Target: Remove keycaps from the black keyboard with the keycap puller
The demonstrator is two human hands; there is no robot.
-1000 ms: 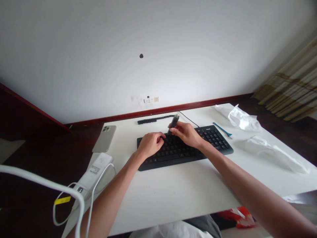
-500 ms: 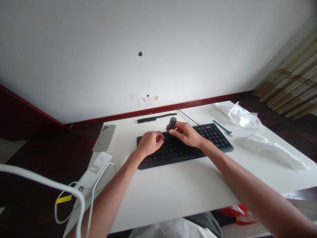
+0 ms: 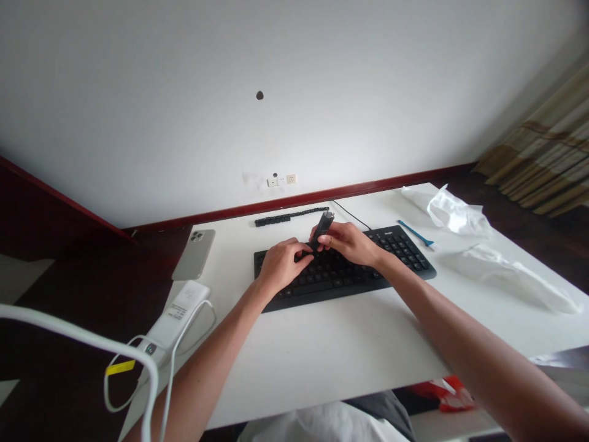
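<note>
dark grey oblong object (image 3: 323, 230), small and partly hidden by the fingers, is pinched between the thumb and fingertips of the right hand (image 3: 350, 242), just above the upper middle of a black plastic keyboard (image 3: 396, 252); what the object is cannot be made out. the left hand (image 3: 285, 265) lies curled over the keys, its bent fingers (image 3: 304, 248) just beside the object's lower end. the hand hides the keys beneath it, so whether those fingers grip anything or press a key cannot be told. beyond the keyboard lie one thin black strip of what look like keycaps (image 3: 291, 217) and one thin black cable (image 3: 352, 216). left of the keyboard are one pale metallic smartphone (image 3: 194, 255) and one white oblong device (image 3: 175, 320) with a white cable, partly cut off by the frame's lower edge. right of the keyboard are one slim blue plastic spatula (image 3: 416, 234), one crumpled white plastic wrap (image 3: 455, 212) and a second, longer white plastic wrap (image 3: 510, 277), all on the white table top (image 3: 322, 362).
</note>
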